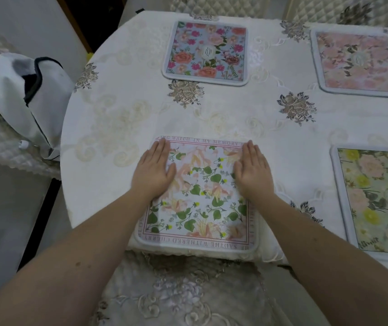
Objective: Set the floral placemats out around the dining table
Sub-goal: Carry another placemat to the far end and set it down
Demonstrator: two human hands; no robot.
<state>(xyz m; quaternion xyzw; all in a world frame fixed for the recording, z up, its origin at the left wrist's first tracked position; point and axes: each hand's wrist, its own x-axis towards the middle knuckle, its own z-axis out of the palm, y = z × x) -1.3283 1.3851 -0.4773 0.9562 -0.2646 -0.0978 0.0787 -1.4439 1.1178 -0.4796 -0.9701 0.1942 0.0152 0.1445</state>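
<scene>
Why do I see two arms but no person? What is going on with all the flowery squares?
The camera sits on the person's head and looks down, so only their arms show. Their left hand and right hand lie flat on a square white placemat with green leaves and peach flowers, pressing it onto the white embroidered tablecloth. Nothing is gripped. Three more mats lie around: a blue mat with pink and red roses, a pale pink flowered mat and a yellow-flowered mat.
</scene>
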